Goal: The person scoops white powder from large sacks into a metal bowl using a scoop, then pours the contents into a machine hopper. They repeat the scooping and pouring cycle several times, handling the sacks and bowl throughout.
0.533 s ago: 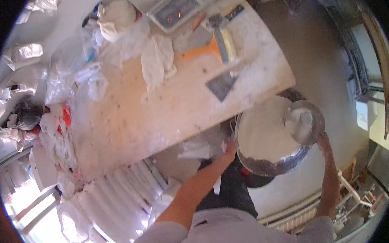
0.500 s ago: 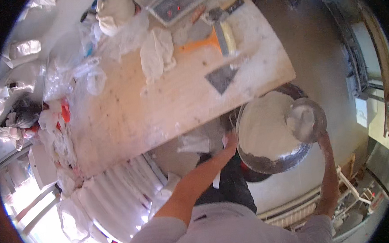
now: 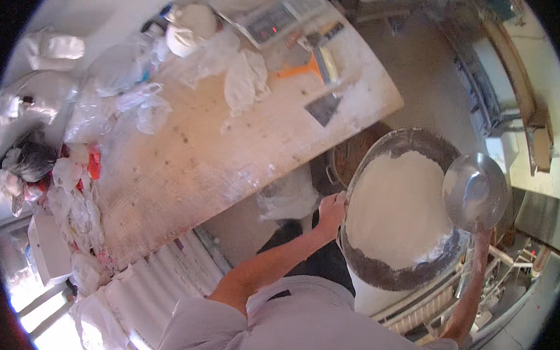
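Note:
A large round metal basin (image 3: pixel 389 275) holds a broad mound of off-white flour (image 3: pixel 397 209), with bare dark metal showing around it. My left hand (image 3: pixel 333 211) is closed on the basin's left rim. On the right, my right hand (image 3: pixel 482 234) grips a small shiny metal bowl (image 3: pixel 475 192) by its near edge. That bowl is above the basin's right rim, its hollow facing up with a little white powder inside. The fingers of my right hand are partly hidden by the bowl.
A floury wooden table (image 3: pixel 184 187) stands ahead, carrying an orange-handled scraper (image 3: pixel 305 69), a dark metal blade (image 3: pixel 323 109), a digital scale (image 3: pixel 274 26) and plastic bags (image 3: pixel 246 81). White sacks (image 3: pixel 159 291) lie at left. Another round container (image 3: pixel 355 151) sits beyond the basin.
The small bowl has moved right, from over the flour to the basin's right rim. The basin appears closer and more of it shows. My left hand still grips its rim.

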A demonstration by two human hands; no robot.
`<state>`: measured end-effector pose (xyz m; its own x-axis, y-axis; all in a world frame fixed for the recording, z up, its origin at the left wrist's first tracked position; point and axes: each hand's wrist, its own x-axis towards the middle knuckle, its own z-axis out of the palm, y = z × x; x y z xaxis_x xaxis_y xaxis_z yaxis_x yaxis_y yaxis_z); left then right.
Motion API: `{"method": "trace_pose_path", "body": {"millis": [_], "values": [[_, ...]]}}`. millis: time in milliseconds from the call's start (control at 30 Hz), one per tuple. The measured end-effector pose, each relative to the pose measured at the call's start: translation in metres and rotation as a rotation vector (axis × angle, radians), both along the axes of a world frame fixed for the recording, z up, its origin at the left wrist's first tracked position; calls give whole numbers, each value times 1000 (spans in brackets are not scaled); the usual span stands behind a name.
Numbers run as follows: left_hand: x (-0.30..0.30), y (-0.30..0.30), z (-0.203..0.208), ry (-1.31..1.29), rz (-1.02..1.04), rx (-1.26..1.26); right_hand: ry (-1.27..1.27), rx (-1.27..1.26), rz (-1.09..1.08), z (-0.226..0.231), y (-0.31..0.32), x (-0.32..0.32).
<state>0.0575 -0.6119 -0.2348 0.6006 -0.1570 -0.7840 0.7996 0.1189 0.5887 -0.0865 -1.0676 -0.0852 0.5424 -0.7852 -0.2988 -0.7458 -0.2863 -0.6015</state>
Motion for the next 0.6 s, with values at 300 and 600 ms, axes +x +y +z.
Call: {"method": "trace_pose_path", "body": {"millis": [300,600], "values": [[97,154,94,-287,273,26,-290,-90,396,21,80,177],[261,272,128,-453,412,220,-347,41,625,44,208,442]]}}
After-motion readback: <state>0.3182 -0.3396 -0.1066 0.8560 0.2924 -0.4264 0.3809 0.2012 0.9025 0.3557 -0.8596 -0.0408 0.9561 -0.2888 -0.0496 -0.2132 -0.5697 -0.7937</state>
